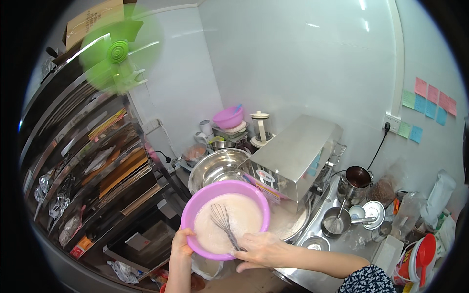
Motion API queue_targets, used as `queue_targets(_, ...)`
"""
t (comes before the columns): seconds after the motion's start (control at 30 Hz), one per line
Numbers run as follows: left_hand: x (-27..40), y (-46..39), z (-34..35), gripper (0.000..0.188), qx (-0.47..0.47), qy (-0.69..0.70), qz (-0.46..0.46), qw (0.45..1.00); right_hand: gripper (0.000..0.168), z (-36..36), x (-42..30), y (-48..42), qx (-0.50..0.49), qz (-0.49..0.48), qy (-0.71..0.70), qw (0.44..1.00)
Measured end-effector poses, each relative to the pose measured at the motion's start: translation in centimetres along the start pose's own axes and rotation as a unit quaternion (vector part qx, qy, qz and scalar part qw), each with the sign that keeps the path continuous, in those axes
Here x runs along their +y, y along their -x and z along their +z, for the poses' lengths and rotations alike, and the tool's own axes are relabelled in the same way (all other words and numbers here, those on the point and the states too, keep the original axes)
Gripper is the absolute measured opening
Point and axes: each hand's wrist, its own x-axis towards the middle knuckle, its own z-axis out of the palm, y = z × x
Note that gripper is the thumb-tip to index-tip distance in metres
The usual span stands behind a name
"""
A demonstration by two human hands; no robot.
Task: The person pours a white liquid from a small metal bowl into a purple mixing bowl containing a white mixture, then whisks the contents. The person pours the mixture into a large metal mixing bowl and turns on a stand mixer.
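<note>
A purple plastic bowl [188,208] is held in front of me, with a milky off-white liquid [242,208] in it. My left hand [182,241] grips the bowl's left rim, thumb over the edge. A wire balloon whisk [221,219] leans in the bowl, its wires partly in the liquid. Its handle runs towards the near right rim, where my right hand [258,251] is closed around it. My right fingers cover much of the handle. Behind the bowl stand a large steel basin [209,166] and a boxy steel mixer-like machine [293,146].
Flour-like powder lies in a round pan [293,227] under the machine. Right of it, a steel counter [351,252] holds a small saucepan [335,221], a steel pot [357,179] and a red scoop [425,252]. A loaded rack [121,205] and a spinning green fan [118,51] stand left.
</note>
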Motion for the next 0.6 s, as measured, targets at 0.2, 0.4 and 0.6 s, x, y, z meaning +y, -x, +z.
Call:
queue_targets(0.2,-0.3,-0.6,-0.6,0.075,-0.001,0.003,0.009,1.000,0.021,-0.4,3.9,-4.5,0.049,0.081,-0.031,0.995)
queue_targets(0.4,-0.7,-0.7,-0.4,0.071,-0.019,0.009,0.008,1.000,0.015,-3.9,7.3,-3.1,0.033,0.180,-0.133,0.974)
queue_targets(0.6,-0.6,-0.2,-0.3,0.071,0.012,0.005,0.023,1.000,0.015,-5.4,1.5,-3.1,-0.031,0.163,-0.159,0.973)
